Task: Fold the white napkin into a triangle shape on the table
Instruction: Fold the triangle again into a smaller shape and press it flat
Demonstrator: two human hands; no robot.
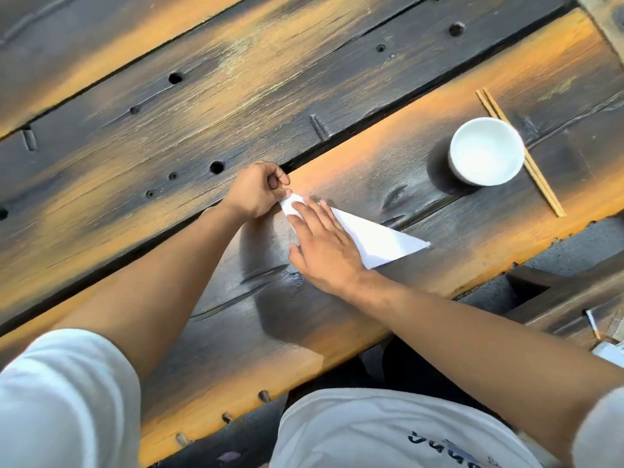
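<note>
The white napkin [380, 239] lies flat on the dark wooden table [236, 106], folded into a long triangle whose tip points right. My left hand [258, 190] pinches the napkin's left corner between thumb and fingers. My right hand [322, 244] rests palm down on the napkin's left half, fingers spread, and hides that part.
A white bowl [486, 150] stands to the right of the napkin, with a pair of wooden chopsticks [543, 184] lying beside and partly behind it. The table's near edge [472, 285] runs just below the napkin, and a wooden bench [574, 292] shows beyond it.
</note>
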